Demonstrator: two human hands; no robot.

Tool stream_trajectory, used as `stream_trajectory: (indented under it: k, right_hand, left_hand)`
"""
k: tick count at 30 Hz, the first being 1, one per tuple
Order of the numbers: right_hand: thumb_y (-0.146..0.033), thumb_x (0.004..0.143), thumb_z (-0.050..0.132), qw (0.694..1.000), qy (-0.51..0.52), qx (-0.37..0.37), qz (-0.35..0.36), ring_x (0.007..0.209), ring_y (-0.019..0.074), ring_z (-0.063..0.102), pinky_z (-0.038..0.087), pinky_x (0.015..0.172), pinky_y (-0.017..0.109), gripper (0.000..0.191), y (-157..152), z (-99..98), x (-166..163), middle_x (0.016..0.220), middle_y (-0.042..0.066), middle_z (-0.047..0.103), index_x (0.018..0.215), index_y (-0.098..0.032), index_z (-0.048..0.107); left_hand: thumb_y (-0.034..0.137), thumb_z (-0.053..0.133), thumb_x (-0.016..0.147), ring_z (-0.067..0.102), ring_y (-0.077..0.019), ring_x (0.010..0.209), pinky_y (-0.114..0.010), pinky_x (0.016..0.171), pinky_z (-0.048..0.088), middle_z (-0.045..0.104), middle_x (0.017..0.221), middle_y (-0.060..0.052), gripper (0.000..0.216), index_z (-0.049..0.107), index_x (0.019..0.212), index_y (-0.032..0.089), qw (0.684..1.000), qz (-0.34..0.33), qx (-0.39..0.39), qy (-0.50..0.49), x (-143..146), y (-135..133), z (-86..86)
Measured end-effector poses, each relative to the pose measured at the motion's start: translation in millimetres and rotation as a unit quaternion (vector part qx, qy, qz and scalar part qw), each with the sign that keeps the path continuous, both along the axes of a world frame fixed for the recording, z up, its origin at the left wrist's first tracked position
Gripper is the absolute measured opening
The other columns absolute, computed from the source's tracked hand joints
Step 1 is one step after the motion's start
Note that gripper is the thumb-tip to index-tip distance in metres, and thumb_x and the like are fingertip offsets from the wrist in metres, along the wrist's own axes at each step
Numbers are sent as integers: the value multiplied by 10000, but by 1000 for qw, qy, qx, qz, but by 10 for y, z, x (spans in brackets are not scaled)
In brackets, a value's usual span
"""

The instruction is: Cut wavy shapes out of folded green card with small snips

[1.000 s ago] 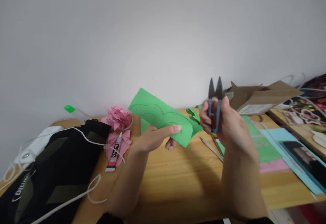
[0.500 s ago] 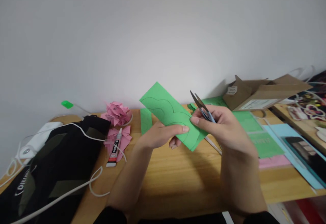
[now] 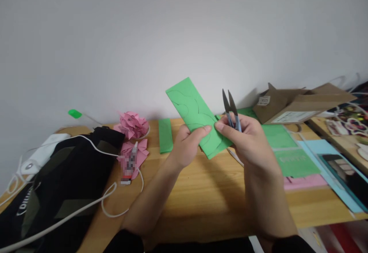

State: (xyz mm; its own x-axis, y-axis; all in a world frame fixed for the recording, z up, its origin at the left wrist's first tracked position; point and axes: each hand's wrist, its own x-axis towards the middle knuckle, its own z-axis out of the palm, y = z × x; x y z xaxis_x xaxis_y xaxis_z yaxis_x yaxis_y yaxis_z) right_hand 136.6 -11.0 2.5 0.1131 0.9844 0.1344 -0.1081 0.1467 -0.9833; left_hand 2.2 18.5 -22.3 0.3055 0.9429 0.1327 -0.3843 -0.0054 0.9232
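A folded strip of green paper with a wavy drawn outline is held up above the table, tilted with its top to the left. My left hand grips its lower left part, thumb on the front face. My right hand pinches the paper's right edge between thumb and finger. The same hand also holds scissors, blades slightly apart and pointing up, their handles partly hidden in the palm. Behind, another green paper strip lies on the wooden table.
On the left are a black cloth item, white cables, a pink paper flower and a partly blurred glue tube. To the right stand a cardboard box, green packets, light blue sheets and a dark phone-like object.
Both hands and the green paper have risen a little, and the paper has turned steeper. The scissors now point more upright, with the right hand still on them.
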Motion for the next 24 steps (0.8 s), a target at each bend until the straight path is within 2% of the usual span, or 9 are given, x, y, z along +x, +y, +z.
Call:
stream_trajectory:
  k: [2,4,11,17,24]
  right_hand:
    - [-264,715,742,1000,15,-9,-3,485,79,396,324,450,220,191,12,-18,-27,544,-46,471,610,-176,609]
    - [-270,711,746,1000,22,-15,-6,481,74,375,303,446,217,208,17,-31,-39,539,-51,450,601,-175,597]
    - [-250,685,748,998,47,-31,2,465,70,359,285,437,210,189,23,-22,-23,521,-48,446,577,-178,611]
    - [-282,655,785,993,84,-65,57,451,74,376,303,415,205,170,22,16,-36,526,-44,464,589,-191,657]
    - [-325,693,781,997,40,-52,44,442,67,290,221,398,218,217,35,-16,3,499,-56,400,578,-196,649]
  left_hand:
    - [269,658,726,644,-142,654,-234,649,530,639,583,30,122,670,634,191,1000,25,0,-9,27,-16,8]
    - [267,645,739,641,-144,653,-236,648,529,645,586,30,137,680,628,194,1000,28,2,-7,33,-25,21]
    - [259,647,742,648,-159,685,-265,695,538,684,650,12,114,699,672,185,1000,-7,19,-6,-1,-21,45]
    - [268,657,747,672,-177,711,-289,712,542,712,689,-5,115,693,684,178,999,-48,5,-25,-12,-5,13]
    - [278,670,738,716,-219,806,-332,814,557,750,756,-25,124,722,705,172,998,-55,-7,-42,-9,25,13]
